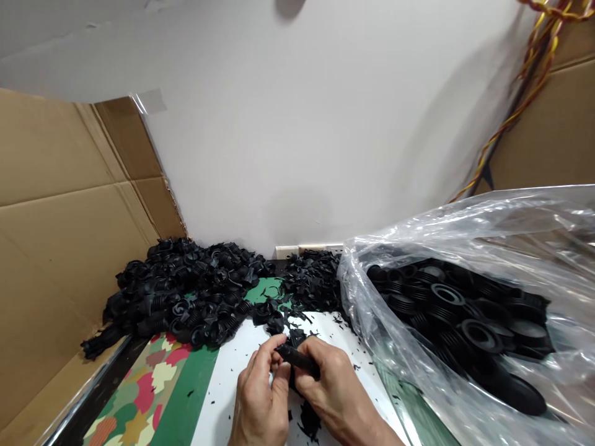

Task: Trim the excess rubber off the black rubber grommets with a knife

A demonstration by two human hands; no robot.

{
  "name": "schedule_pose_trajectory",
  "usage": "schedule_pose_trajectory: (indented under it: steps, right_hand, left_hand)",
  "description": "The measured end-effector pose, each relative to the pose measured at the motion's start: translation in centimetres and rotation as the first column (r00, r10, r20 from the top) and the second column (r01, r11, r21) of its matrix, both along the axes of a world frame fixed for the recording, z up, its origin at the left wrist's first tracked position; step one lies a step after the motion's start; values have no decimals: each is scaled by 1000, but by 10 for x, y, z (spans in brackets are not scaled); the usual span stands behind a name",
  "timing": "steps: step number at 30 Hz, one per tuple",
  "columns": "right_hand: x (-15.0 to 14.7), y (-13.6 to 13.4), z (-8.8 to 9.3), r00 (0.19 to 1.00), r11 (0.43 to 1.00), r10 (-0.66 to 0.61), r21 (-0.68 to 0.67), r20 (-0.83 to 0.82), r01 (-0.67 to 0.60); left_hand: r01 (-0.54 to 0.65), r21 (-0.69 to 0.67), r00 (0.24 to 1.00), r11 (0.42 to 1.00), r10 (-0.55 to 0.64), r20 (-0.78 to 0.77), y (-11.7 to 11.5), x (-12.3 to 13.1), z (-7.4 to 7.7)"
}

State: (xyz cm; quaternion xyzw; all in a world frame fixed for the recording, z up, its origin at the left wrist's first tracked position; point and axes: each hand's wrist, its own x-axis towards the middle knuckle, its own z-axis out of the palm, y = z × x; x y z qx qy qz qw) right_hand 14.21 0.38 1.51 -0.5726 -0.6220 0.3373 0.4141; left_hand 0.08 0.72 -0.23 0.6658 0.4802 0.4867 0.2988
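Observation:
My left hand (pixel 258 396) and my right hand (pixel 332 387) meet low in the view over a white sheet (pixel 232 365). Both are closed on one black ribbed rubber part (pixel 297 359), pinched between thumbs and fingers. Thin black trimmings (pixel 309 421) hang and lie just beneath the hands. A big heap of black ribbed rubber parts (pixel 186 291) lies to the upper left, and a smaller mound of black scraps (pixel 313 282) sits behind the hands by the wall.
A clear plastic bag (pixel 465 248) full of black rubber parts (pixel 460 316) fills the right side. Cardboard (pixel 60 235) walls the left. A white wall (pixel 302 124) stands behind. A camouflage-patterned cloth (pixel 139 390) covers the table at lower left. Twisted red-yellow wires (pixel 520 105) hang at upper right.

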Motion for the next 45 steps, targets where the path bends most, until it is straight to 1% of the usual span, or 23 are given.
schedule_pose_trajectory:
  steps: [3,5,7,9,12,14,17,19,22,27,31,37,40,43,45]
  right_hand:
    - [-6,-1,-2,996,997,-74,-2,-53,74]
    - [-6,1,-1,980,995,-95,-57,-176,86]
    - [-1,5,0,935,987,-131,-127,-330,93]
    - [7,9,2,863,969,-212,-210,-458,127]
    - [19,12,3,758,936,-317,-317,-570,153]
    - [22,12,2,714,935,-315,-331,-626,123]
    - [21,11,-1,681,951,-247,-307,-690,34]
    - [18,10,-1,679,955,-210,-296,-704,-12]
    - [16,9,0,704,955,-197,-296,-682,-19]
    - [14,6,2,781,955,-145,-293,-607,-51]
    - [12,6,-1,824,960,-111,-273,-556,-55]
    - [10,7,-3,837,960,-122,-276,-533,-35]
    - [11,8,-7,838,962,-111,-269,-534,-43]
    - [9,12,-17,816,967,-113,-251,-567,-41]
    - [6,15,-25,778,962,-141,-270,-612,-38]
  left_hand:
    - [-45,-166,979,985,77,191,1,7,7]
    - [-57,-264,940,963,142,312,3,10,11]
    - [-66,-318,906,946,190,378,6,11,13]
    - [-75,-329,892,941,211,399,7,10,14]
    - [-73,-331,891,941,210,402,7,8,14]
    - [-75,-334,891,939,214,401,6,7,14]
    - [-79,-339,882,937,225,415,6,7,15]
    - [-76,-341,876,937,226,427,7,7,15]
    - [-61,-334,877,940,211,433,8,7,15]
    - [-53,-315,898,948,183,399,7,7,14]
    - [-75,-330,895,941,210,394,6,7,18]
    - [-74,-333,901,940,206,381,5,10,22]
    - [-106,-311,889,945,230,395,3,14,23]
    - [-121,-315,875,941,251,414,1,18,26]
    - [-108,-317,878,942,240,415,0,20,27]
